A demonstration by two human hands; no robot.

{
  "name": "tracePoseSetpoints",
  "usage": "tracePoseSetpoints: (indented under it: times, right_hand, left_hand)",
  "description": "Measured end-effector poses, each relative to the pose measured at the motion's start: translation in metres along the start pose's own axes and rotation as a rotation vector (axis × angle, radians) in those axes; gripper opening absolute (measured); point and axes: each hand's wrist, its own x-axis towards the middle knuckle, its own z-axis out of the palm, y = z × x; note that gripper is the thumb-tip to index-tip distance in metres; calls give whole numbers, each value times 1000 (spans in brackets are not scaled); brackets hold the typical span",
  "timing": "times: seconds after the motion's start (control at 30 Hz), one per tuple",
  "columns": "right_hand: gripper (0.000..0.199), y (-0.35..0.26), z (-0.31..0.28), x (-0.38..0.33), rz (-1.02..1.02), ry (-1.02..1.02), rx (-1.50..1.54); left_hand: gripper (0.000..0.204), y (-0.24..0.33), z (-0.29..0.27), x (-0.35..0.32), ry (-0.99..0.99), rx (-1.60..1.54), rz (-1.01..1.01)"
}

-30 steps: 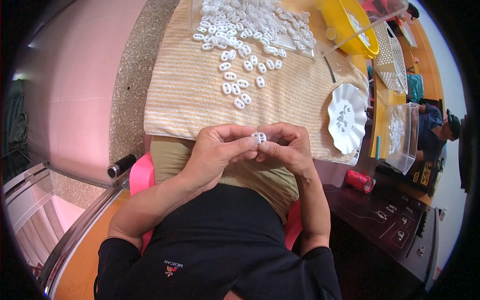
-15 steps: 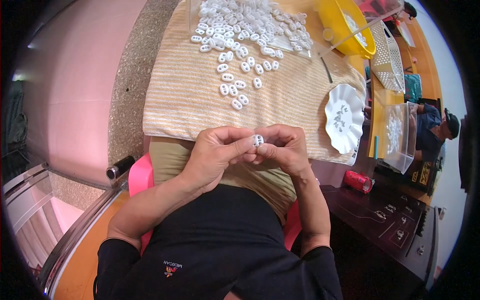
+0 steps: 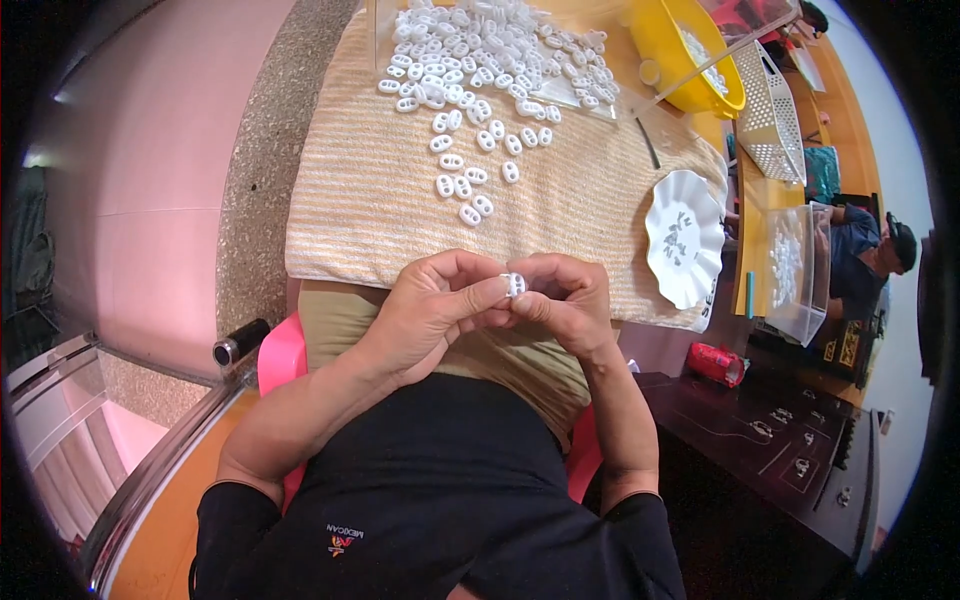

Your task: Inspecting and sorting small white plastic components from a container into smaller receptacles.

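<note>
Between my two hands, above my lap at the table's near edge, is a small white oval plastic piece with two holes (image 3: 516, 285). My left hand (image 3: 437, 305) pinches it between thumb and fingers from the left. From the right, the thumb and forefinger of my right hand (image 3: 566, 298) close on the same piece. Ahead of my hands, many similar white two-holed pieces (image 3: 462, 186) lie scattered on a striped towel (image 3: 370, 190), heaped thickest at the far side. To the right is a white scalloped dish (image 3: 657, 235) with several small grey bits (image 3: 681, 240) in it.
A dark thin stick (image 3: 648, 144) lies on the towel near a clear plastic box edge. Beyond stand a yellow basin (image 3: 735, 88) and a white perforated basket (image 3: 768, 120). At right, a person (image 3: 868, 255) sits by a clear bin (image 3: 808, 300). A red can (image 3: 715, 364) lies lower right.
Both hands stay almost in place, still holding the white piece, with only slight finger movement. The towel and the things on it appear shifted a little because the view moved.
</note>
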Motion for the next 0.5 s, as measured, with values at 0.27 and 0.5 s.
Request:
tracePoseSetpoints:
  times: [0.27,0.5]
  right_hand:
    - [24,2,-4,1,-195,-33,-200]
    - [23,3,-5,1,-259,-27,-300]
  left_hand:
    - [13,0,-1,0,-40,-10,-24]
    - [13,1,-1,0,-84,-21,-32]
